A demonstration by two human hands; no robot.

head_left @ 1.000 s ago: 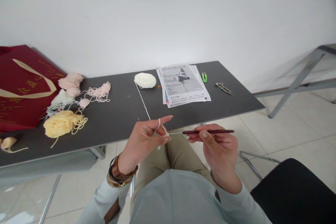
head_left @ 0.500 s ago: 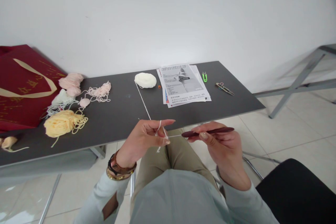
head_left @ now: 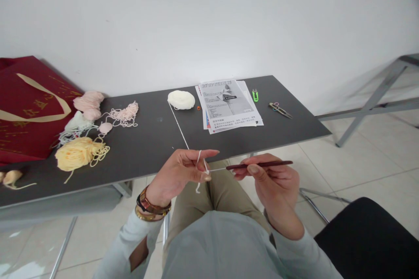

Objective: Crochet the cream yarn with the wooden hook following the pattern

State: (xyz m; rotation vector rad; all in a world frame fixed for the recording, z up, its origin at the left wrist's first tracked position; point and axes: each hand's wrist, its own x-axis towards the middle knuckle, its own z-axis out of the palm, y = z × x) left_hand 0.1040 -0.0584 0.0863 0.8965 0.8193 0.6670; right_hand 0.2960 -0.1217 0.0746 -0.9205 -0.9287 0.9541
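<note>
In my right hand (head_left: 273, 183) is a crochet hook (head_left: 271, 163) with a dark red handle, pinched between thumb and fingers. Its thin metal shaft points left, and the tip meets white yarn (head_left: 207, 171) at my left hand (head_left: 183, 168). Thumb and fingers of that left hand pinch the yarn, while the index finger stretches out with a strand looped over it. A short tail hangs below the thumb. From the left hand the strand runs taut up to a white yarn ball (head_left: 181, 100) on the dark table (head_left: 150, 135).
Printed sheets (head_left: 229, 107), green thread snips (head_left: 255, 95) and metal snips (head_left: 280, 110) lie at the right. Pink yarn (head_left: 89, 103), yellow yarn (head_left: 78, 153) and a red gift bag (head_left: 29, 139) sit at the left. A black chair (head_left: 366, 239) stands at my right.
My right hand has rolled slightly, turning the hook so its handle shows narrower. The left hand keeps its pinch, almost still, with the hook's tip still at the yarn.
</note>
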